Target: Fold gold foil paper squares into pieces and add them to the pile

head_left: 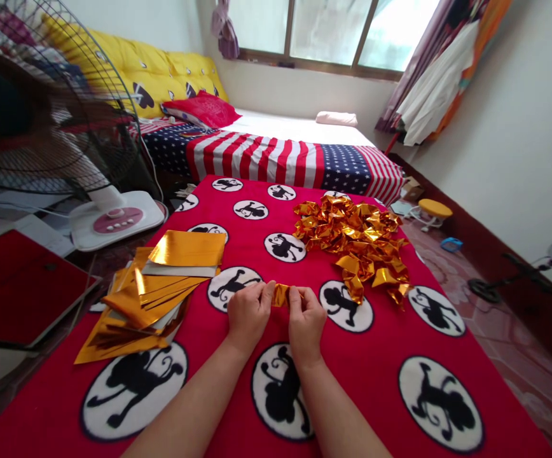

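Observation:
Between my two hands is a small folded piece of gold foil paper [280, 295], low over the red cloth. My left hand [251, 313] pinches its left end with thumb and fingers. At the other end, my right hand [306, 321] grips it in the same way. To the left lies a loose, fanned stack of flat gold foil sheets [187, 248], some showing pale undersides. A heap of folded gold foil pieces [352, 232] spreads across the cloth to the right, beyond my right hand.
Beneath everything is a red cloth [362, 388] with black monkey prints in white circles. A fan [114, 216] stands on the left near a red board [23, 286]. Behind the table is a bed [276, 159]; a yellow stool [434, 208] sits on the floor at right.

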### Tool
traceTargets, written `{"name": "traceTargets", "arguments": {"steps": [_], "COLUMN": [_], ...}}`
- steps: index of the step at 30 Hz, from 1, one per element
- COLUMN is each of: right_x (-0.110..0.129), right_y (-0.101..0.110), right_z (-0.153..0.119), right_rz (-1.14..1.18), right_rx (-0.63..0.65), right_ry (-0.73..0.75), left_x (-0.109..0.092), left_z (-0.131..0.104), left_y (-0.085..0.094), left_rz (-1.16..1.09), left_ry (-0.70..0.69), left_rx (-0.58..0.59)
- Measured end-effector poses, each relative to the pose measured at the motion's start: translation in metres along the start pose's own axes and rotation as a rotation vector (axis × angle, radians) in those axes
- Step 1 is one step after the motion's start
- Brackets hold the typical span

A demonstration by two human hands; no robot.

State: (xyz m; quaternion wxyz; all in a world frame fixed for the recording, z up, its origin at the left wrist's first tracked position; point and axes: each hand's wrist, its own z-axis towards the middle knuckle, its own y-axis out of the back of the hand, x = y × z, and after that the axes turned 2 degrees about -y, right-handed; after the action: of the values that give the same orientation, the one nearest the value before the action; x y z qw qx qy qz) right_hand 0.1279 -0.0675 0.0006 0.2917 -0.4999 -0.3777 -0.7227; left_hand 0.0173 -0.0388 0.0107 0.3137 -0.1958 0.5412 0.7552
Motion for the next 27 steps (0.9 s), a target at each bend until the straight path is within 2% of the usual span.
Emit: {"name": "traceTargets", "arguments": {"steps": [7,15,18,22,27], "right_x": [0.001,0.001,0.001,0.001,-0.004], "right_y": [-0.003,-0.003,-0.003,-0.003,0.001], "right_z": [-0.002,-0.006,-0.005,0.0,0.006], "right_rz": [-0.003,0.085,0.088,0.118,0.13], "right_rx": [-0.055,-0.054,-0.039,-0.014,-0.044], "right_ry": [-0.023,-0.037,-0.045,-0.066,-0.055], "left_x": [-0.001,-0.003,-0.003,-0.001,0.008], "left_z": [-0.003,-0.006,-0.004,0.003,0.009], "left_y": [-0.006,-0.009,-0.007,-0.004,0.0], "left_rz": [-0.064,-0.177,-0.178,-0.139,-0.089], "left_ry": [-0.058,-0.064,-0.053,0.042,0.075], "left_rx": [-0.042,-0.082,-0.064,-0.001,0.019]}}
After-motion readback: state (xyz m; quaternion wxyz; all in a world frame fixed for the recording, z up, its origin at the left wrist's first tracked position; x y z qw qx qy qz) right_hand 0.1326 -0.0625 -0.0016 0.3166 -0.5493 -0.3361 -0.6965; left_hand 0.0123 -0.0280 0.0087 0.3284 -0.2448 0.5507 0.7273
